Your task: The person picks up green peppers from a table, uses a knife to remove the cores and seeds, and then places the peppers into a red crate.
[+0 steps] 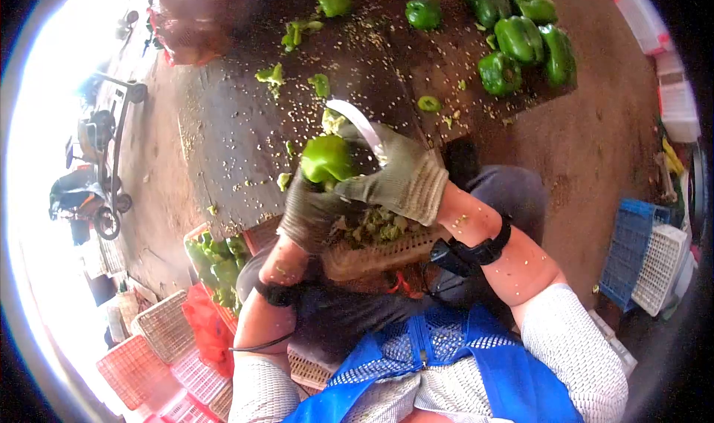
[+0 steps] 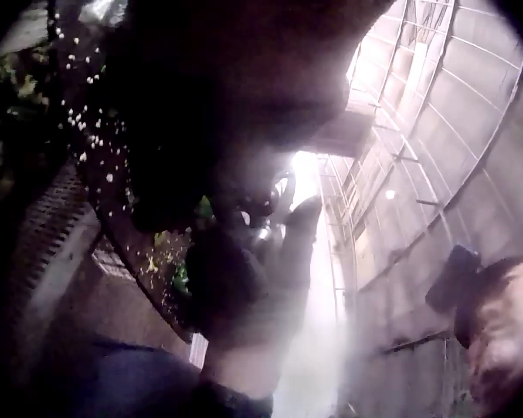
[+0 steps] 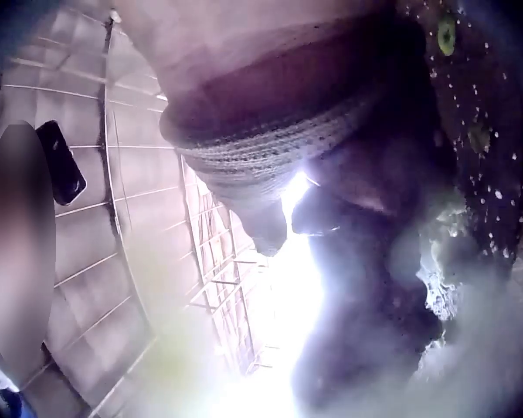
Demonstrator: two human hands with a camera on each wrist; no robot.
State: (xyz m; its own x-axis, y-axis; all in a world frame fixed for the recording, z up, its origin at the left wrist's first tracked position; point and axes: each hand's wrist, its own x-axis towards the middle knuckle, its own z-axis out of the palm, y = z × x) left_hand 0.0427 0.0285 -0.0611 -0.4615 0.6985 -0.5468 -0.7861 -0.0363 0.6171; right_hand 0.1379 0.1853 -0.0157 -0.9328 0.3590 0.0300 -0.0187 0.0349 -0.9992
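In the head view my gloved left hand [image 1: 309, 211] grips a green bell pepper [image 1: 326, 160] from below, low over the dark board [image 1: 230, 144]. My gloved right hand [image 1: 401, 174] holds a knife with a curved pale blade [image 1: 355, 118], which arcs up past the pepper. The right thumb reaches across to the pepper's underside. A pale, seedy pepper core [image 1: 332, 121] shows just beyond the pepper, by the right fingers. Both wrist views are dark and blurred; the right one shows the glove's ribbed cuff [image 3: 279, 152], with the grip hidden.
Whole green peppers [image 1: 519, 40] are heaped at the board's far right. Seeds and pepper scraps [image 1: 271, 75] litter the board. Below the hands stands a basket [image 1: 357, 262] of trimmings. Crates [image 1: 134, 371] and a red crate with peppers [image 1: 219, 267] stand left; a blue crate [image 1: 628, 244] is right.
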